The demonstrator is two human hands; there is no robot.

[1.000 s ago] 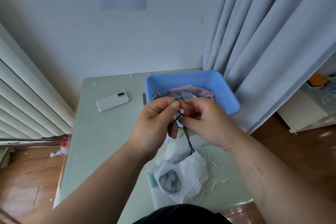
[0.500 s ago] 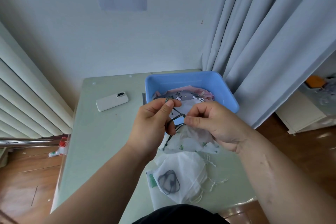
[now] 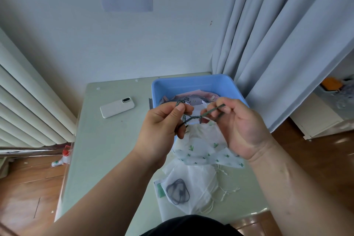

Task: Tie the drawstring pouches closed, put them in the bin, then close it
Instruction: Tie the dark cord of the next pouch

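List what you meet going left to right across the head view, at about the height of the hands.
Red-capped bottle on the floor → phone → left hand → green drawstring pinched by both hands → right hand → orange object. The bin and pouches overlap the hands, so they are left out.

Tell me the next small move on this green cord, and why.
Probably pull the hands apart to cinch the knot: the left hand and right hand each pinch part of the green cord, whose crossing sits loose above the cactus-print pouch.
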